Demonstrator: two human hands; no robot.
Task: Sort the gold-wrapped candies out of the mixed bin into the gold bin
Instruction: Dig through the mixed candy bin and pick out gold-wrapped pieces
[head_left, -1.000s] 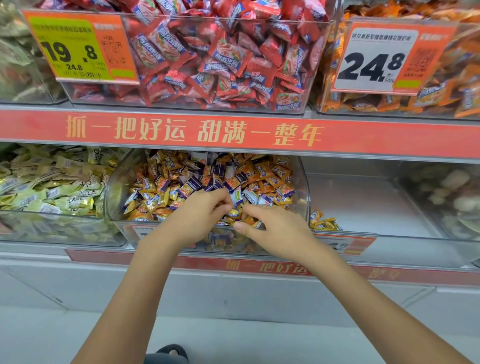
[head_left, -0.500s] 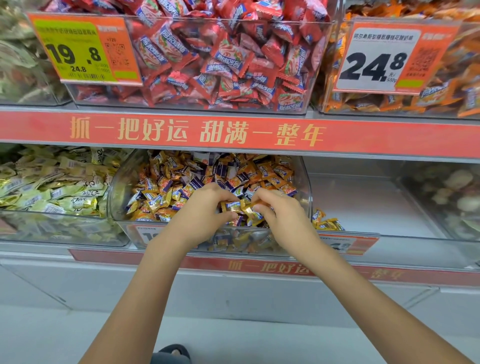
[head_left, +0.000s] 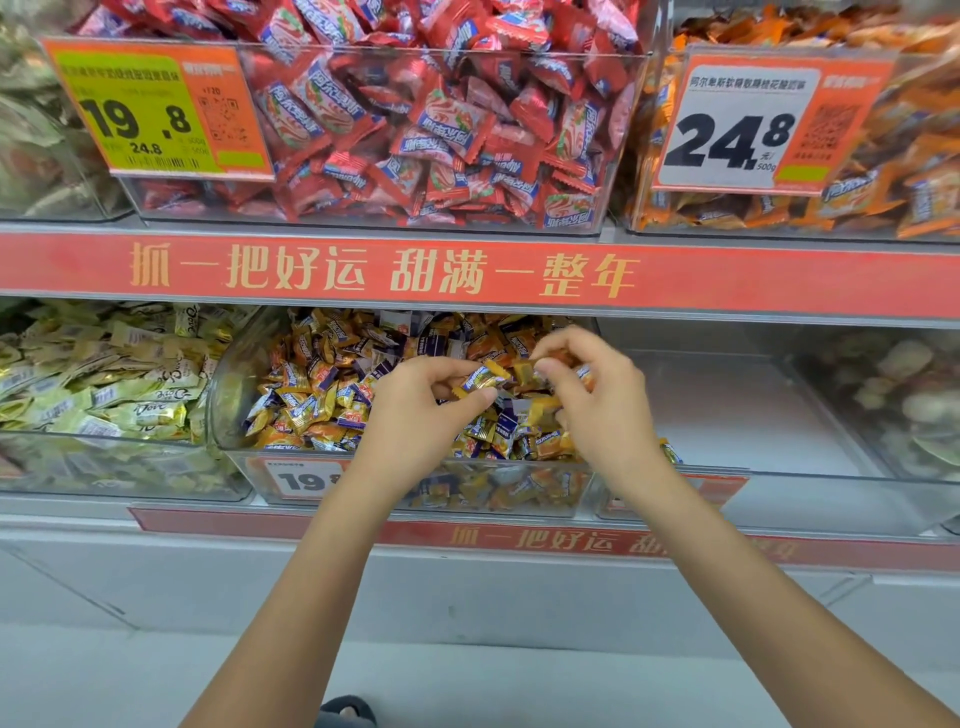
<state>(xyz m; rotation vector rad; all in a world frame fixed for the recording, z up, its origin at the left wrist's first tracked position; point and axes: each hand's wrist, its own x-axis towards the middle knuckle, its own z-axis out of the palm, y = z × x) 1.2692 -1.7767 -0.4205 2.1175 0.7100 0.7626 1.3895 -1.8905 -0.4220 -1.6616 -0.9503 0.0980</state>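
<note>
Both hands over the mixed bin (head_left: 244, 374), a clear scoop-fronted tub on the lower shelf, piled with orange, gold and purple-blue wrapped candies. Left hand (head_left: 415, 410) above the middle of the pile, fingers curled, thumb and forefinger pinching a gold-wrapped candy (head_left: 480, 378) with a blue label, held clear of the heap. Right hand (head_left: 597, 400) just right of it, fingers bent, tips gripping another gold candy (head_left: 524, 371) at the top of the heap; whether more lie in that palm, cannot tell. The two held candies almost touch. Left of the mixed bin, touching its side: a bin of pale gold wrapped candies (head_left: 104, 379), packed full. Right of the mixed bin: a clear bin (head_left: 753, 410) with a bare white floor, a few gold pieces (head_left: 670, 452) at its front left corner. On the shelf above the mixed bin: a tub of red wrapped candies (head_left: 441, 130) with a 19.8 price tag (head_left: 156, 109); right of that, orange wrapped candies (head_left: 924, 156) behind a 24.8 tag (head_left: 769, 124). A red banner strip (head_left: 384, 273) with gold characters runs between the two shelves.
</note>
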